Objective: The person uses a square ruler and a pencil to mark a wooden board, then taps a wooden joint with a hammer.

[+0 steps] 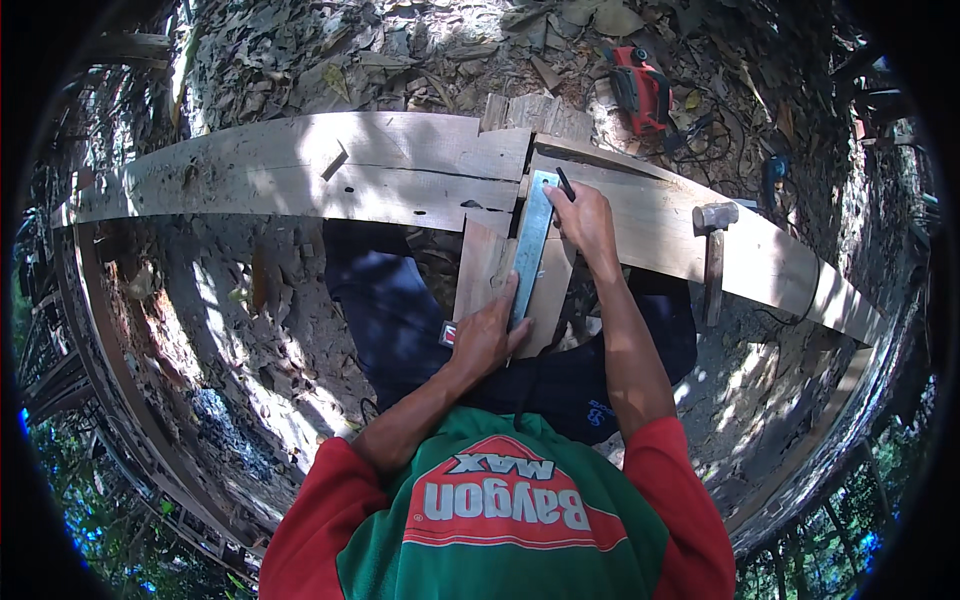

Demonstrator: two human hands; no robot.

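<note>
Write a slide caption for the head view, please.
Left hand on a metal ruler atop a board, right hand holding a dark pen-like tool.

We're out in the open here, at a woodworking spot: dry leaves (pixel 400 75) litter the sun-dappled ground (pixel 270 350), green foliage (pixel 110 535) rises round about, and there are long planks (pixel 270 165), a hammer (pixel 714 250) and a red power tool (pixel 640 92)

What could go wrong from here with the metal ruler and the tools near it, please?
The metal ruler could pivot, perhaps, since the left hand is at its lower end while the right hand holds a dark pen-like tool at the top.

The hammer might be knocked off: its handle sticks out past the near edge of the right plank.
</note>
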